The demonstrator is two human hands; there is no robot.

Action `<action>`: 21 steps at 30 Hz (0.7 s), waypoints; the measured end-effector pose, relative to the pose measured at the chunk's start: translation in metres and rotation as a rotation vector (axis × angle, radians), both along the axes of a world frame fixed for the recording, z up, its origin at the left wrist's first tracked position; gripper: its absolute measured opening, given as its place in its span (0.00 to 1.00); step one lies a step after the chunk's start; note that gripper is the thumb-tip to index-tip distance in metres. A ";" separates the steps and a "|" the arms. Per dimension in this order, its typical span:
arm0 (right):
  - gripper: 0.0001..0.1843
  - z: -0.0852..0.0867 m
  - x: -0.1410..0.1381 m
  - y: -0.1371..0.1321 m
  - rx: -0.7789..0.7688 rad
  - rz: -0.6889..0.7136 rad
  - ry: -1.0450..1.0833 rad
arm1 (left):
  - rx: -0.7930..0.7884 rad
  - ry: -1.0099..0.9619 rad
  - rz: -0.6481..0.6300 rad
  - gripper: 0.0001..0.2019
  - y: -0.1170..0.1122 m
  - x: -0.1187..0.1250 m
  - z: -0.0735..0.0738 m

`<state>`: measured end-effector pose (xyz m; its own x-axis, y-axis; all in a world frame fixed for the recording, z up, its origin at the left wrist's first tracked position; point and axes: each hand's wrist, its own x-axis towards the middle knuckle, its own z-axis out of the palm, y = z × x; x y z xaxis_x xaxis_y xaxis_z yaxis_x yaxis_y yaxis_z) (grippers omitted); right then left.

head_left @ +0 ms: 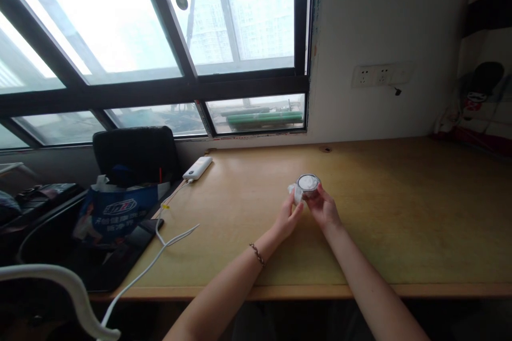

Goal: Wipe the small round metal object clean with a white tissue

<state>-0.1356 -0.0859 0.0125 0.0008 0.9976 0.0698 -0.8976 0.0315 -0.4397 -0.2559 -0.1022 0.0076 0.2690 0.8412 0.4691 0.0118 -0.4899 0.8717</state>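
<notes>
My right hand [325, 209] is closed around a small round glass jar [308, 183] with a silvery rim, held above the table. White stuff, perhaps tissue, shows inside its rim. At the jar's left side my left hand [288, 214] pinches a crumpled white tissue [297, 192] against it. A beaded bracelet [257, 254] circles my left wrist. The underside of the jar is hidden by my fingers.
On the wooden table [400, 224], a white power bank [197, 168] lies at the left edge with a white cable [163, 237]. Left of the table, a blue bag [116, 213] sits on a black chair [136, 154]. Wall sockets [374, 74] are behind.
</notes>
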 end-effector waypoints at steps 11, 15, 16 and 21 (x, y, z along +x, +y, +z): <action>0.16 0.017 -0.027 -0.021 0.086 0.174 -0.188 | -0.170 -0.202 0.081 0.28 0.016 0.003 -0.014; 0.24 0.019 -0.018 -0.016 0.020 0.310 -0.146 | -0.154 -0.159 -0.015 0.28 0.017 -0.006 0.001; 0.24 0.018 -0.014 -0.014 -0.011 0.325 -0.145 | -0.145 -0.127 -0.056 0.29 0.016 -0.008 0.005; 0.16 0.010 -0.001 -0.007 -0.104 0.265 -0.142 | -0.134 -0.057 -0.158 0.31 0.014 -0.014 0.013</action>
<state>-0.1364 -0.0927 0.0222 -0.2630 0.9634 -0.0515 -0.7981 -0.2472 -0.5495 -0.2702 -0.0878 0.0211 0.3786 0.8466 0.3740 -0.1066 -0.3615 0.9263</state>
